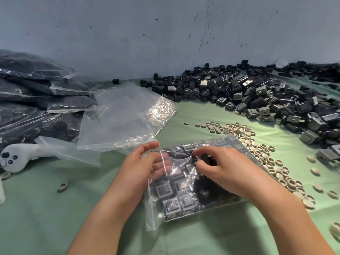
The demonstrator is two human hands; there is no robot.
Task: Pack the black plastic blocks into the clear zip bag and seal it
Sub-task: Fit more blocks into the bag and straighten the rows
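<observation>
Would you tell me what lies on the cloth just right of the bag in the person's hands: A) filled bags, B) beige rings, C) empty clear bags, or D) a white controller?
B: beige rings lie strewn along the right edge of the bag, while the controller and the other bags lie to its left.
</observation>
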